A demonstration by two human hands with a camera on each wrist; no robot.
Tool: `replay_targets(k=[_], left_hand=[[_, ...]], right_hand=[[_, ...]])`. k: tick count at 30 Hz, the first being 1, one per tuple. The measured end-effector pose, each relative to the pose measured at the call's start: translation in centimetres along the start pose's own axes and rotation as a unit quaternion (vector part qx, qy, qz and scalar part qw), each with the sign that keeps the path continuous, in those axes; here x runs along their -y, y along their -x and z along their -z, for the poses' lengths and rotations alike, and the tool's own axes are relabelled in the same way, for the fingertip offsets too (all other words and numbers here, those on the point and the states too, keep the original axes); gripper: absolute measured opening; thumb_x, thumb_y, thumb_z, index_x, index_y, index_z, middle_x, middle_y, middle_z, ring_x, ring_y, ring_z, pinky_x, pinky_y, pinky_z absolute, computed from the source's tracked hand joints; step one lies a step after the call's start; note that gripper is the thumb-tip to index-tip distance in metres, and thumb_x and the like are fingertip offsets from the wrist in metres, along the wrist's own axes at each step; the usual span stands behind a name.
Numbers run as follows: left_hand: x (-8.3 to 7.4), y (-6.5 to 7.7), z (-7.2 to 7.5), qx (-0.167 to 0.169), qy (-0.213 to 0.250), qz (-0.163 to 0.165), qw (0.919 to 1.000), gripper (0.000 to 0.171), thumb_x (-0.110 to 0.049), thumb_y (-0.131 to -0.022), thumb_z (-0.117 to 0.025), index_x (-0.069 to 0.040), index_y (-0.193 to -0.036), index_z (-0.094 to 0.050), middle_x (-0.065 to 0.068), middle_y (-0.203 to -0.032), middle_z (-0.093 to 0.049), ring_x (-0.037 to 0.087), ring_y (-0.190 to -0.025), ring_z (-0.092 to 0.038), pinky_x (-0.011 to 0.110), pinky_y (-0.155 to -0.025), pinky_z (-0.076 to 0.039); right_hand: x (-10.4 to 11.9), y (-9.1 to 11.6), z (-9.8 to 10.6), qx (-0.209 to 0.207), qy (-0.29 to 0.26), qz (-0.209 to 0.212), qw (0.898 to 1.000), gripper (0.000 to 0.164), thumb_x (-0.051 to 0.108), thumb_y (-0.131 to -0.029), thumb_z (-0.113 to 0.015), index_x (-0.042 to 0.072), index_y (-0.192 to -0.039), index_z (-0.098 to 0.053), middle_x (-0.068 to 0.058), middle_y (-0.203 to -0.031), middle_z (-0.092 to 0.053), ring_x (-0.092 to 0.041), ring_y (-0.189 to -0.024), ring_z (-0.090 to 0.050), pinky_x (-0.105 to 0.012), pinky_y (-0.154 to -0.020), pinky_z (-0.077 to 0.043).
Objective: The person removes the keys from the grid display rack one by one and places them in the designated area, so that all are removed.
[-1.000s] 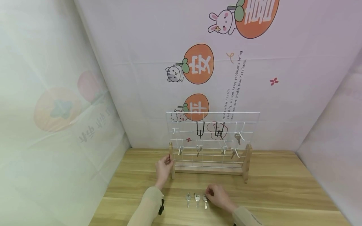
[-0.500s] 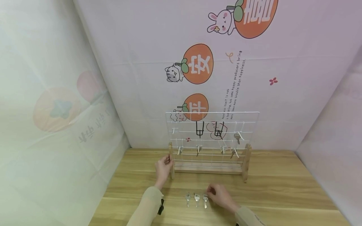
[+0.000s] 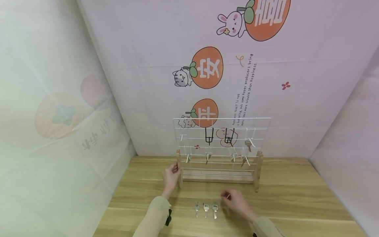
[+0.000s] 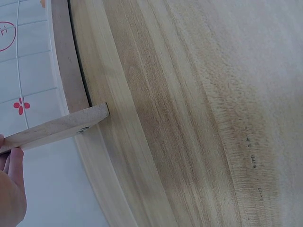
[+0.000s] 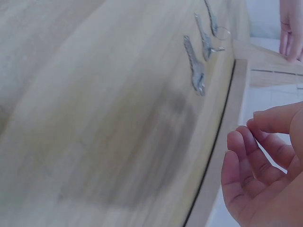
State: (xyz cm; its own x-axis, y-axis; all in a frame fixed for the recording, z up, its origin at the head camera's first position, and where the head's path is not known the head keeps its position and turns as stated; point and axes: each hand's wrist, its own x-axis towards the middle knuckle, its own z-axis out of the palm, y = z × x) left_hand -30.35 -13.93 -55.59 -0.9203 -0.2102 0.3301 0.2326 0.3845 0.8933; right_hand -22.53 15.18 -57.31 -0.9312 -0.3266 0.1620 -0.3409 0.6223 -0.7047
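Observation:
My left hand [image 3: 170,176] grips the left wooden upright [image 3: 179,168] of a white wire grid rack [image 3: 222,118]; in the left wrist view its fingers [image 4: 17,165] are around that post. My right hand [image 3: 235,200] is just right of three silver keys lying in a row on the table: a left key [image 3: 196,209], a middle key [image 3: 206,209] and a right key [image 3: 215,210]. In the right wrist view its fingers are loosely curled, thumb near the index fingertip, with nothing between them, apart from the nearest key [image 5: 195,71].
Several white hooks on the rack carry keys, among them an upper-right key [image 3: 249,144]. Two black hooks, a left one [image 3: 209,135] and a right one [image 3: 229,135], hang near the top. A printed cloth [image 3: 154,82] backs the wooden table [image 3: 296,197].
My right hand has drawn off the right-hand key, moving slightly right and toward the rack. The keys stay on the table, and my left hand keeps its place on the post.

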Motion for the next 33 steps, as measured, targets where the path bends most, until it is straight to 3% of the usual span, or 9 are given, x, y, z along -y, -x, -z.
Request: replay_targets(k=[11,22,33], left_hand=[[0.0,0.2,0.0,-0.012,-0.011,-0.005,0.9998,0.028,0.005,-0.083,-0.072,0.010,-0.111,-0.068,0.028,-0.105,-0.072,0.038,-0.094,-0.074,0.033,-0.079,-0.066],[0.1,0.1,-0.1,-0.011,-0.006,-0.014,0.9998,0.027,0.006,-0.084,-0.071,0.011,-0.111,-0.068,0.030,-0.105,-0.071,0.039,-0.094,-0.074,0.033,-0.079,-0.066],[0.0,0.1,-0.1,-0.013,-0.006,-0.019,0.9997,0.026,0.007,-0.084,-0.071,0.011,-0.110,-0.068,0.031,-0.105,-0.071,0.041,-0.093,-0.074,0.034,-0.078,-0.066]], right_hand=[[0.5,-0.6,2.7,-0.088,0.046,0.010,0.995,0.008,0.002,-0.083,-0.073,0.008,-0.086,-0.068,-0.002,-0.081,-0.069,-0.006,-0.070,-0.061,-0.016,-0.062,-0.056],[1.3,-0.8,6.7,-0.134,0.039,-0.015,0.990,0.006,0.005,-0.087,-0.071,0.008,-0.092,-0.069,-0.004,-0.086,-0.071,-0.008,-0.072,-0.063,-0.016,-0.062,-0.056],[2.5,-1.5,10.8,-0.186,0.049,0.028,0.981,0.007,-0.001,-0.087,-0.070,0.003,-0.094,-0.069,-0.008,-0.086,-0.071,-0.009,-0.071,-0.064,-0.016,-0.061,-0.057]])
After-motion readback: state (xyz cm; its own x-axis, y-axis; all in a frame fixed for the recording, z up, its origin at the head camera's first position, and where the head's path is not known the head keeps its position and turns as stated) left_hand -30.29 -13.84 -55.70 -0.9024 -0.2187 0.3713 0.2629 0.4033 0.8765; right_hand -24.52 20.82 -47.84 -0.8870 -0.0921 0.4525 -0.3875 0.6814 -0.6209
